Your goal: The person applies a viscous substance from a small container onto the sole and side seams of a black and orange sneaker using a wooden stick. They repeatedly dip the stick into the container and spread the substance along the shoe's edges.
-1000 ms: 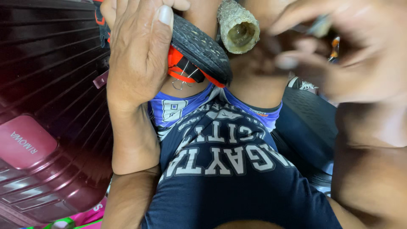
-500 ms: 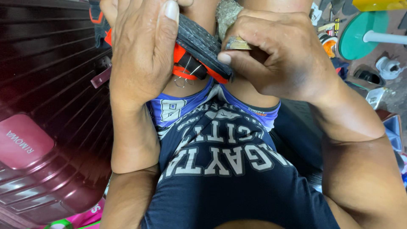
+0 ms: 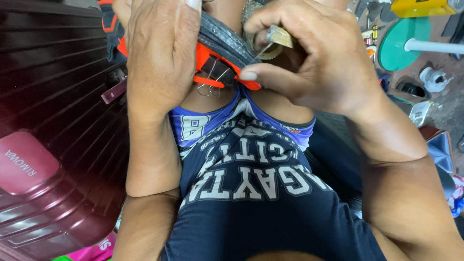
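My left hand (image 3: pixel 159 58) is clamped over a shoe with a black rubber sole (image 3: pixel 220 36) and an orange upper (image 3: pixel 212 65), held above my lap. My right hand (image 3: pixel 314 67) pinches a small tool with a pale wooden handle (image 3: pixel 279 36). Its thin metal needle (image 3: pixel 263 49) meets the sole's edge where it joins the orange upper. Wire binder clips (image 3: pixel 210 86) hang from the orange edge. A rough tan cylinder (image 3: pixel 250 10) is mostly hidden behind my right hand.
A dark maroon ribbed suitcase (image 3: pixel 53 121) lies close on the left. On the floor to the right are a green disc with a white pole (image 3: pixel 403 46), a yellow object (image 3: pixel 420 7), small tools (image 3: pixel 372 36) and a white fitting (image 3: pixel 432 79).
My right hand has swung in from the right and settled on the shoe's edge, now with the needle tool against the sole. My left hand keeps its grip on the shoe.
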